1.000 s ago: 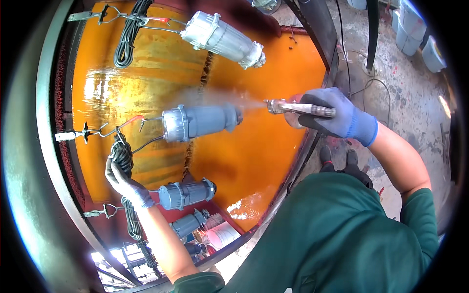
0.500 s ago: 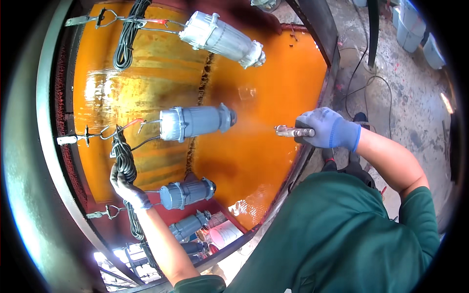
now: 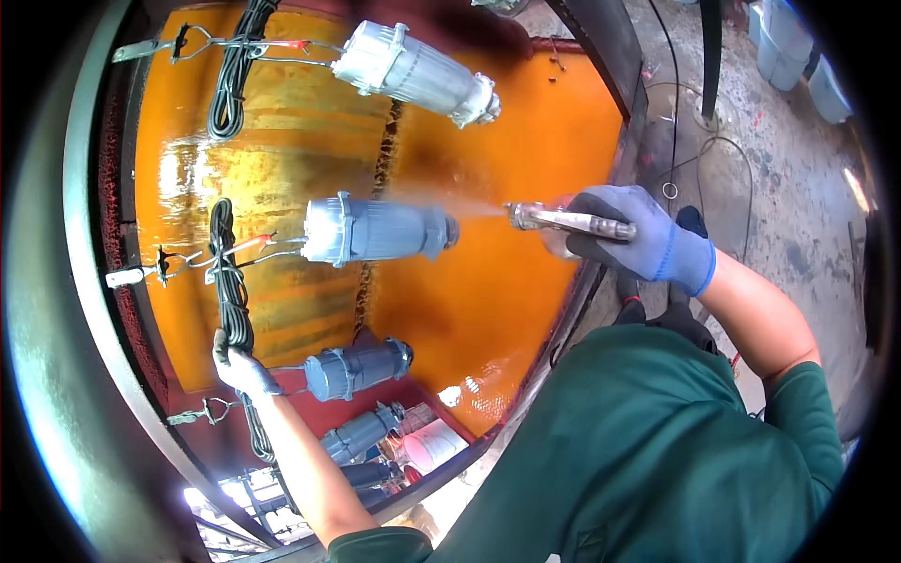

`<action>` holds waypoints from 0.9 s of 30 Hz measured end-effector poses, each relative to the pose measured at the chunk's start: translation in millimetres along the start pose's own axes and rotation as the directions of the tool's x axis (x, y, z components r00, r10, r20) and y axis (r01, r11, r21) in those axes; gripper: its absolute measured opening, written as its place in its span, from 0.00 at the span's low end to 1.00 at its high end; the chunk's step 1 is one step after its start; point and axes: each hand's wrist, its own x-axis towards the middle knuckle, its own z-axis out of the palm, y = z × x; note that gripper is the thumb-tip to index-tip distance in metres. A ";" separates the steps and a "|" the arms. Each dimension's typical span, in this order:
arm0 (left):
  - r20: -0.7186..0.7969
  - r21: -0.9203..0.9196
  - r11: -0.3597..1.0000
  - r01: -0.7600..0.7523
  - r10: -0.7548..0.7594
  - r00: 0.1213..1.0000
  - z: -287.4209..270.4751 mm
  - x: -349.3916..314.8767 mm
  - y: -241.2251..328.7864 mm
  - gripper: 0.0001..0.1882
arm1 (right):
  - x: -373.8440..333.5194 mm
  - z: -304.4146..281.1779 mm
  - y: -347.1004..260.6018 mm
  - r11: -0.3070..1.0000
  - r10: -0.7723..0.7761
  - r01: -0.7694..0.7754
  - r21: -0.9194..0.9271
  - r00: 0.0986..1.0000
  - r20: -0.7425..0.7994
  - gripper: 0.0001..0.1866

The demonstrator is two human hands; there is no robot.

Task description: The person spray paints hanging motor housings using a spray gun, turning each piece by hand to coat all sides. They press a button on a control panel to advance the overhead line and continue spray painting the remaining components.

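My right hand (image 3: 631,235), in a blue knit glove with a dark palm, is closed round a metal spray gun (image 3: 574,221). A pale mist leaves its nozzle leftward over the middle grey submersible pump (image 3: 375,231), which hangs on its side from a hook, one end shiny. A bundled black cable (image 3: 229,296) hangs beside that pump's hooked end. My left hand (image 3: 246,371), gloved too, has its fingers round the bundle's lower end. A lighter grey pump (image 3: 418,75) hangs farther off; a darker blue-grey pump (image 3: 358,370) hangs nearer, just right of my left hand.
An orange-coated booth wall (image 3: 497,310) stands behind the pumps. A curved metal rail (image 3: 94,272) carries the hooks on the left. More pumps (image 3: 361,433) and a pink-white bucket (image 3: 435,445) are at the lower middle. A hose (image 3: 674,113) trails over the concrete floor (image 3: 751,178); grey buckets stand far right.
The spray gun has turned and shifted, its nozzle moving up and left, and its mist now streams over the middle pump. The cable bundle hangs straighter, with my left hand slightly lower.
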 end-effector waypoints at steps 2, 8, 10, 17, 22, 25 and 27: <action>-0.019 -0.116 0.979 0.170 -0.174 0.985 4.3 1.1 -5.2 0.21 | -1.8 -3.1 3.8 0.995 0.055 -0.048 -0.088 0.996 0.072 0.13; 0.009 -0.219 0.915 0.338 -0.344 0.939 21.4 18.5 -45.5 0.27 | -19.0 -4.7 30.9 0.957 0.142 -0.090 -0.277 0.974 0.175 0.14; -0.003 -0.196 0.936 0.294 -0.300 0.954 18.2 17.1 -54.6 0.27 | -17.7 -11.2 1.3 0.986 0.137 -0.119 -0.119 0.979 0.150 0.14; 0.031 -0.191 0.938 0.288 -0.288 0.957 22.7 28.2 -56.7 0.22 | -30.0 -8.9 31.7 0.896 0.149 -0.033 -0.444 0.962 0.230 0.13; 0.031 -0.189 0.897 0.400 -0.402 0.915 29.8 22.7 -32.4 0.23 | -18.6 -6.9 3.9 1.000 0.004 -0.004 0.001 0.999 0.035 0.12; 0.029 0.016 0.969 0.247 -0.248 0.968 21.8 26.1 -40.9 0.22 | -22.2 -1.0 28.7 1.000 0.003 -0.001 -0.018 0.997 0.083 0.12; 0.052 0.091 0.973 0.213 -0.218 0.975 25.6 25.9 -36.8 0.22 | -23.4 3.2 44.7 0.903 0.220 -0.062 -0.425 0.917 0.333 0.15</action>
